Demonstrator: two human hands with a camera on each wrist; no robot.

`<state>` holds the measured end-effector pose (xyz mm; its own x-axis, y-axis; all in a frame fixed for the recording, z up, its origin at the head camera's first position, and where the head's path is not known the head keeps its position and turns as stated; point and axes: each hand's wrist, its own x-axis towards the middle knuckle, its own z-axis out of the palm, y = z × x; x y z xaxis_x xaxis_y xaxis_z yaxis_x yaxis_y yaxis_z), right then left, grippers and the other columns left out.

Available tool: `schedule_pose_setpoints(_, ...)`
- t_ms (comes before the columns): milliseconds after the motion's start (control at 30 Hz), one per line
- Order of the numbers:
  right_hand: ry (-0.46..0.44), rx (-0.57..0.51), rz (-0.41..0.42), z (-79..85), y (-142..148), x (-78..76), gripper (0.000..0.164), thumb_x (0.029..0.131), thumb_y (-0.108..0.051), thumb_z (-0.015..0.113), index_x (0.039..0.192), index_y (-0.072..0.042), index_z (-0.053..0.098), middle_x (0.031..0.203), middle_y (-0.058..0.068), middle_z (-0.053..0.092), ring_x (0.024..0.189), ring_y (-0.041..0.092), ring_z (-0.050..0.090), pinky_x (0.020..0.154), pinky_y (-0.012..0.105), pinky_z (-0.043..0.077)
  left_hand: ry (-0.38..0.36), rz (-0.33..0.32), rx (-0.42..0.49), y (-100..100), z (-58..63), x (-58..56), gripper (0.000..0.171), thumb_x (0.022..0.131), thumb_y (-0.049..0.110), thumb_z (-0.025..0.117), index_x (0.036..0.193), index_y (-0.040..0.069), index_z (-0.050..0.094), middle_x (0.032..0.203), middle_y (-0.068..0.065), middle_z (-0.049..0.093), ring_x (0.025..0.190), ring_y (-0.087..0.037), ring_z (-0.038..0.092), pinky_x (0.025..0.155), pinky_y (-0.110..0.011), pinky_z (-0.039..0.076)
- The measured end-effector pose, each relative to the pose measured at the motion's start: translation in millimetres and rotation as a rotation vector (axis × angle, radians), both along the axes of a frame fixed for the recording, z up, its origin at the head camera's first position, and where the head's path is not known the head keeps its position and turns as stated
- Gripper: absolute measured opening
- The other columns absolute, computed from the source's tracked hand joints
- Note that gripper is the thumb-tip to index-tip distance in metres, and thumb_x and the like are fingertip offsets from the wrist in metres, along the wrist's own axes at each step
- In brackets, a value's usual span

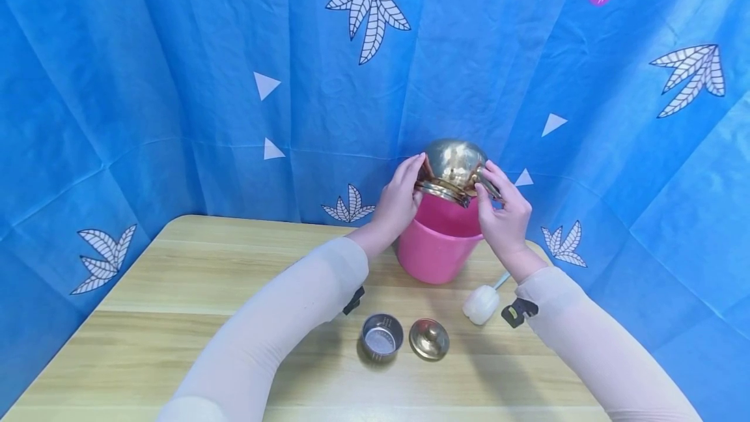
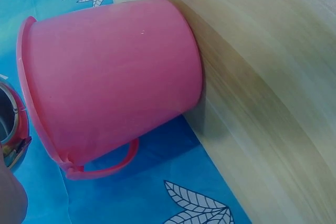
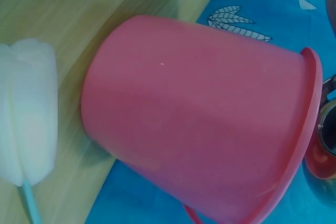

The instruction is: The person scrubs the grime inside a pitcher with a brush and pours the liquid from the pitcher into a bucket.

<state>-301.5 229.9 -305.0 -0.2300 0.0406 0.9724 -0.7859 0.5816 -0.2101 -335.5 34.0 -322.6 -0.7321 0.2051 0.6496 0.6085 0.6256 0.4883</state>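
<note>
A shiny brass-coloured teapot (image 1: pixel 454 165) is tipped over, its mouth facing down above a pink bucket (image 1: pixel 436 249). My left hand (image 1: pixel 400 197) grips the pot's left side, fingers along the body near the rim. On the other side, my right hand (image 1: pixel 502 213) holds the curved handle (image 1: pixel 487 182) between thumb and fingers. In the left wrist view, the pot's round opening (image 2: pixel 8 116) shows at the left edge beside the bucket's rim. The right wrist view catches part of the pot (image 3: pixel 328 135) at its right edge. The bucket's inside is mostly hidden.
On the wooden table (image 1: pixel 205 279) stand a small silver perforated cup (image 1: pixel 382 337) and, to its right, a brass lid (image 1: pixel 430 338) with a knob. A white lobed sponge head (image 1: pixel 482 305) on a pale blue stick lies near my right wrist. Blue patterned cloth (image 1: pixel 234 51) hangs behind.
</note>
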Motion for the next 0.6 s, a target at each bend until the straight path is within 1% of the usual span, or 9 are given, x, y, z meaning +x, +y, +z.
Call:
schedule_pose_setpoints(100, 0.002, -0.001, 0.004, 5.8, -4, 7.4, 0.030, 0.081, 0.019, 0.072, 0.110, 0.012, 0.070, 0.122, 0.023, 0.067, 0.110, 0.037, 0.067, 0.087, 0.011, 0.051, -0.013, -0.001, 0.004, 1, 1.3, 0.0, 0.080, 0.092, -0.002, 0.064, 0.159, 0.021, 0.026, 0.160, 0.000, 0.032, 0.088, -0.025, 0.065, 0.082, -0.027, 0.057)
schedule_pose_setpoints(200, 0.003, 0.006, 0.010, 8.0, -5, 10.0, 0.030, 0.081, 0.019, 0.071, 0.110, 0.013, 0.069, 0.122, 0.024, 0.067, 0.111, 0.037, 0.066, 0.088, 0.012, 0.051, -0.022, 0.000, 0.006, 1, 2.4, 0.6, 0.081, 0.092, -0.001, 0.065, 0.160, 0.022, 0.026, 0.160, 0.000, 0.031, 0.088, -0.024, 0.065, 0.082, -0.027, 0.058)
schedule_pose_setpoints(433, 0.028, 0.012, 0.016, 14.9, -9, 16.7, 0.031, 0.079, 0.022, 0.070, 0.109, 0.015, 0.068, 0.119, 0.029, 0.067, 0.107, 0.042, 0.066, 0.089, 0.012, 0.051, 0.022, -0.006, 0.006, 2, 4.1, -1.5, 0.081, 0.091, -0.002, 0.066, 0.159, 0.019, 0.028, 0.159, -0.003, 0.034, 0.088, -0.026, 0.066, 0.081, -0.026, 0.058)
schedule_pose_setpoints(600, 0.040, 0.016, 0.017, 18.4, -10, 17.7, 0.031, 0.078, 0.023, 0.070, 0.108, 0.016, 0.068, 0.118, 0.029, 0.067, 0.107, 0.043, 0.066, 0.089, 0.012, 0.051, 0.026, -0.009, 0.016, 3, 6.8, -2.4, 0.082, 0.090, -0.003, 0.067, 0.159, 0.018, 0.028, 0.158, -0.004, 0.034, 0.088, -0.025, 0.066, 0.079, -0.025, 0.058)
